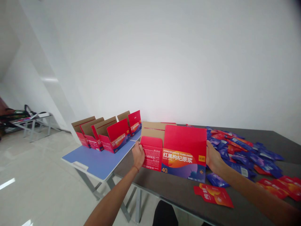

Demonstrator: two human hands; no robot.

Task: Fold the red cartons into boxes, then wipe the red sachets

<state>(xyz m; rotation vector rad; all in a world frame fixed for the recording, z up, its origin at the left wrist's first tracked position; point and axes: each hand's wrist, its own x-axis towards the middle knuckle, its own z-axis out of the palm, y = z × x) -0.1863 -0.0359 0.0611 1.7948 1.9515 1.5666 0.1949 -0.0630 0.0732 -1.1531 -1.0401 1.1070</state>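
An open red and blue carton (181, 152) with brown cardboard flaps stands upright on the dark grey table (178, 194) in front of me. My left hand (138, 154) grips its left end, fingers closed around the side flap. My right hand (213, 157) holds its right end, fingers wrapped behind the panel. A heap of red and blue sachets (244, 150) lies just right of the carton. One red sachet (213, 194) lies flat on the table below the carton.
Several open red cartons (108, 133) stand in a row on a lower blue table (94, 161) to the left. A white wall runs behind both tables. Far left, a folding table (30, 119) carries dark items over a glossy tiled floor.
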